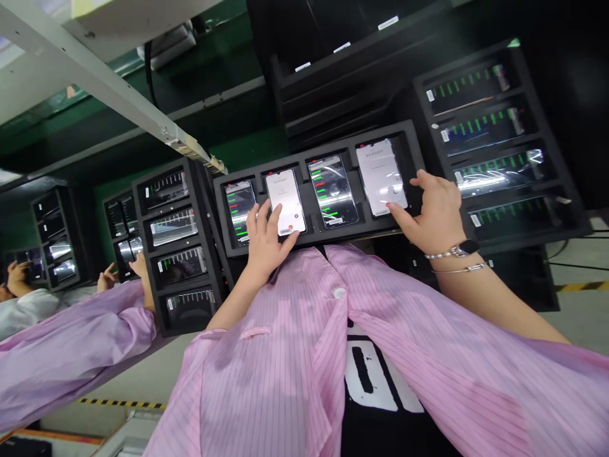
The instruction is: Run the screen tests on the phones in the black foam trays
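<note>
"Tray, black and rectangular (413,146), just before the person: what lies in it?"

"Four phones in a row. From the left: a phone with a dark screen bearing green and red lines (238,203), a phone with a white lit screen (284,190), a second dark-screened phone with green and red lines (332,184), and a second white-lit phone (375,171) at the right end."

"How is the left hand (265,254) held?"

"Fingers spread, pinching nothing. They reach over the two leftmost phones, with the thumb by the lower edge of the first white-lit one. Whether the fingertips press on the glass, I can't tell."

"And the right hand (435,212)?"

"Thumb stretched out well apart from the bent forefinger, nothing between them. Its tip is at a red mark low on the second white-lit phone; actual contact is hard to judge."

"Anything on that wrist?"

"A watch with a dark face (469,247) on a silvery band, and a thin silvery bracelet (459,269) beside it."

"What flanks the row?"

"On the right, a black tray with four dark, green-marked phones (533,114). On the left, another black four-phone tray (203,228), with a co-worker's hand (140,263) near its far side and a lilac sleeve (95,330) below."
</note>
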A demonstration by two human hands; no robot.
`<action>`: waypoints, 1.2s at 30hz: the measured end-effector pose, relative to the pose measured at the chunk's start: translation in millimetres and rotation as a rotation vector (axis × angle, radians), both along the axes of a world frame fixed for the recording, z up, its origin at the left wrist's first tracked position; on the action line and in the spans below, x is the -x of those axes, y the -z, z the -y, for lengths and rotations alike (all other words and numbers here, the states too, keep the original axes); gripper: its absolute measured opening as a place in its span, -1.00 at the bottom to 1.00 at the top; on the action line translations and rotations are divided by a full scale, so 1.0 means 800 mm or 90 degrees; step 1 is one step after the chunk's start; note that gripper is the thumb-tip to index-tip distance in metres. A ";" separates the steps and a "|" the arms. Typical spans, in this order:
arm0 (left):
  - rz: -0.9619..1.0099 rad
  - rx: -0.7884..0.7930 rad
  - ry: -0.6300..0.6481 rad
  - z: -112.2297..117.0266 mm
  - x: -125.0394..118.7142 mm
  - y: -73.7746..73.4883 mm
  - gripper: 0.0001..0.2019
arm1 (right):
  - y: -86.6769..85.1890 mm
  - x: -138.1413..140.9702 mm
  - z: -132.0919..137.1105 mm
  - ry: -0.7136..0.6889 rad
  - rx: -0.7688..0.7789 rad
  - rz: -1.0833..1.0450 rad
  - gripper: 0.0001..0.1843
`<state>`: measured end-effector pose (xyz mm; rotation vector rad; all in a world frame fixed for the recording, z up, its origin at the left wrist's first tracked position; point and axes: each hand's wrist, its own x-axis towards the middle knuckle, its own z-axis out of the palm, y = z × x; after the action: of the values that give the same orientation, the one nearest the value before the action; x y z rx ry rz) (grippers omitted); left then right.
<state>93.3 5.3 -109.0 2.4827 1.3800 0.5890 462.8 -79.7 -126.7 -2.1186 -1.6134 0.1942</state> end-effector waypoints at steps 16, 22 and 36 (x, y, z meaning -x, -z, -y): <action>-0.042 -0.005 -0.052 -0.007 0.012 0.004 -0.39 | 0.006 0.003 -0.026 0.025 0.026 -0.008 -0.43; -0.051 0.011 -0.048 -0.006 0.008 0.003 -0.40 | 0.005 0.002 -0.023 0.031 0.018 0.008 -0.42; -0.065 0.009 0.024 0.011 0.010 0.001 -0.66 | 0.036 -0.007 -0.017 0.117 -0.020 0.054 -0.26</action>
<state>85.1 -3.9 -109.6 2.5540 1.3648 0.4480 468.0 -66.2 -155.2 -2.2619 -1.4472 0.0194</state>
